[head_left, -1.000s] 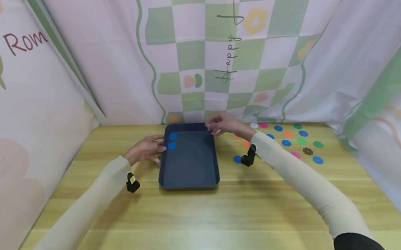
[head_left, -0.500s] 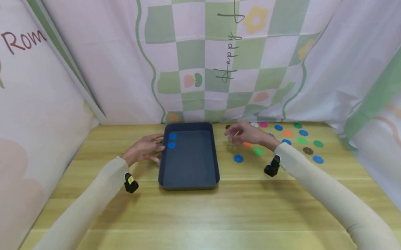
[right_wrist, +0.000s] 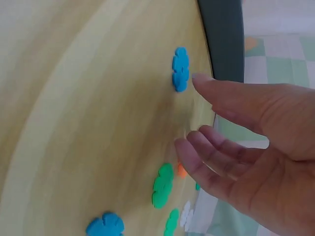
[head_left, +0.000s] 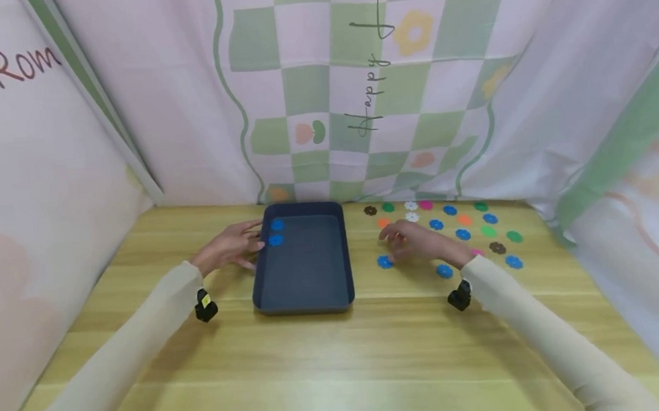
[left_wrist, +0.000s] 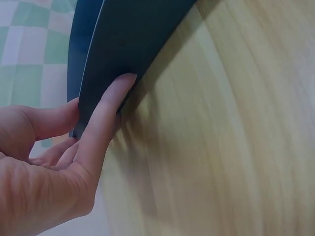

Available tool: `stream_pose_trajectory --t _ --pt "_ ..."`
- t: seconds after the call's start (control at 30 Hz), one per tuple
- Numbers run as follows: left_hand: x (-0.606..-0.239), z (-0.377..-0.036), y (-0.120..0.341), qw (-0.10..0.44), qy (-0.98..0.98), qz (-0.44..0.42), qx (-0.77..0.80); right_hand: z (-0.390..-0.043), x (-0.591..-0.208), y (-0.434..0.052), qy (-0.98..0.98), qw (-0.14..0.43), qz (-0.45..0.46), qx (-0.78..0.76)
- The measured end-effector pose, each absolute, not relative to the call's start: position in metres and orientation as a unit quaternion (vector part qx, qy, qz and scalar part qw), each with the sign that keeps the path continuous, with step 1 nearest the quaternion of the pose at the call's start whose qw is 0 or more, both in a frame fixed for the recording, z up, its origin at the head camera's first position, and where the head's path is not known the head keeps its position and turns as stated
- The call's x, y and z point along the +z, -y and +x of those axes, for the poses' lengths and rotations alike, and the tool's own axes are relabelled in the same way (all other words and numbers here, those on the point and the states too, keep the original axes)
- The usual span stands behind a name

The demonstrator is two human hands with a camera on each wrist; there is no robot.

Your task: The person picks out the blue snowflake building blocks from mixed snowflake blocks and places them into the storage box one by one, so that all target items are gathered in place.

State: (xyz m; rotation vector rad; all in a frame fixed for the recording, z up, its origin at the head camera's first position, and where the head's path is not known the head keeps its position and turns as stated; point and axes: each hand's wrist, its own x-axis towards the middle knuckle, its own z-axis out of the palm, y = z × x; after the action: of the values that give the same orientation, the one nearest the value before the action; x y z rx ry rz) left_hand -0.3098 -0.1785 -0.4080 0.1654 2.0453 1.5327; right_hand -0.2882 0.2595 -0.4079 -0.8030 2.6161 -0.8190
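Note:
A dark blue tray (head_left: pixel 305 301) lies on the wooden table, with two blue flower chips (head_left: pixel 275 233) in its far left corner. My left hand (head_left: pixel 234 245) rests with straight fingers (left_wrist: pixel 106 118) against the tray's left wall (left_wrist: pixel 133 44). My right hand (head_left: pixel 410 241) hovers open and empty over the table right of the tray, its fingertips just above a blue flower chip (head_left: pixel 385 262) that also shows in the right wrist view (right_wrist: pixel 180 69). Several more flower chips in blue, green, orange, pink, white and brown lie scattered around that hand (right_wrist: pixel 256 142).
Patterned fabric walls close in the table (head_left: pixel 341 359) on the left, back and right. The scattered chips (head_left: pixel 483 232) fill the far right area. A green chip (right_wrist: pixel 163 184) and another blue chip (right_wrist: pixel 104 226) lie close under my right hand.
My right hand left the tray's far right corner, swung right and down over the scattered chips, and now hovers above a blue one. The left hand stayed at the tray's left wall.

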Motion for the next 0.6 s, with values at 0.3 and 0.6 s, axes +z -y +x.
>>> stream_pose_trajectory --t 0.3,0.6 --pt "-0.413 -0.308 0.18 0.273 -0.772 0.1 0.565 -0.275 -0.415 -0.253 -0.912 0.146 -0.284 -0.258" --pt "-0.413 -0.31 0.174 0.274 -0.762 0.085 0.58 -0.277 -0.416 -0.24 -0.919 0.121 -0.3 -0.227"
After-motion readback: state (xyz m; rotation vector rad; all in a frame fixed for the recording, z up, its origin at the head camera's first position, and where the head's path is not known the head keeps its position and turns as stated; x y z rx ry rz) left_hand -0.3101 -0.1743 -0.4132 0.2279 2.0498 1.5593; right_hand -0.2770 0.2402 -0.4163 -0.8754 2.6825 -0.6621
